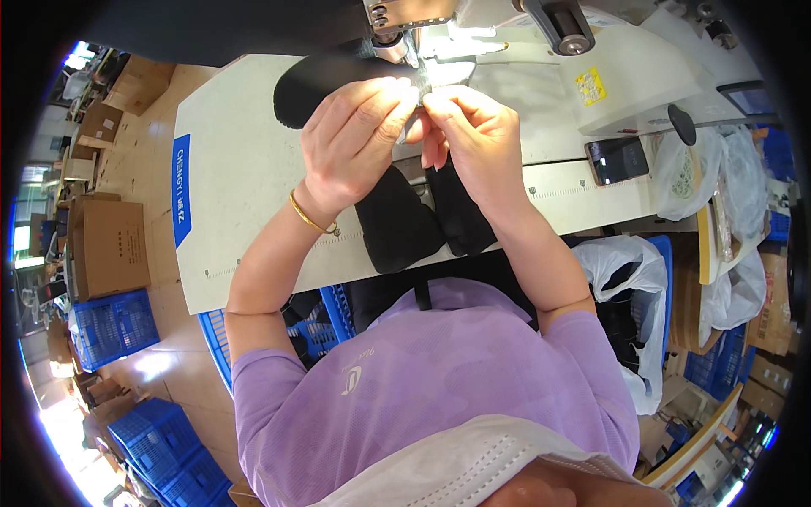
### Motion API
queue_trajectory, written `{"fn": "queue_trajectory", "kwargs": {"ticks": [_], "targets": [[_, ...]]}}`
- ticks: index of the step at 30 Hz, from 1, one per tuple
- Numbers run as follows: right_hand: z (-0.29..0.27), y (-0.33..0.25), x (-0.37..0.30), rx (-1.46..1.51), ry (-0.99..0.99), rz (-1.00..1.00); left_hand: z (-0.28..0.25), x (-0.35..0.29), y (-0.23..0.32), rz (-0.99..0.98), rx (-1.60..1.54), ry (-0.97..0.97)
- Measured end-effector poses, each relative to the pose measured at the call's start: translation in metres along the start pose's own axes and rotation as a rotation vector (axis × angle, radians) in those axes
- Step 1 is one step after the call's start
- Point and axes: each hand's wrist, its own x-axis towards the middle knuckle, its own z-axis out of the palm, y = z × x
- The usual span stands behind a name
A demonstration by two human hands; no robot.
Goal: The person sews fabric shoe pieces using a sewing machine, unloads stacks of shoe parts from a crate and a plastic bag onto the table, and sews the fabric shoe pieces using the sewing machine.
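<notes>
You seem to be lining up the work: your left hand [355,144] and right hand [483,139] sit close together just below the sewing machine head [412,13], fingertips pinched (glare hides what lies between); black fabric pieces [395,224] lie beneath and beside them on the table [232,182]; the next move likely calls for steady guiding, fingertips clear.

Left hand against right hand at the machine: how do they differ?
The left hand reaches up and rightward, the right hand up and leftward. The left hand's wrist wears a gold-coloured bangle; the right hand's wrist is bare. The left hand shows mainly its back, the right hand more of its thumb side. Both have fingertips drawn together near the sewing machine; what they pinch is unclear.
</notes>
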Motion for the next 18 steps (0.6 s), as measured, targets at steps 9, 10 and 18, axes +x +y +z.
{"fn": "queue_trajectory", "kwargs": {"ticks": [9,10,18], "targets": [[-0.003,0.006,-0.002,0.046,-0.002,0.037,0.012,0.006,-0.019,0.001,0.026,0.009],[-0.003,0.007,-0.002,0.059,-0.013,0.042,0.011,0.007,-0.019,0.0,0.031,0.007],[-0.012,0.011,-0.005,-0.037,0.026,0.056,0.01,0.008,-0.005,-0.103,-0.05,0.004]]}}
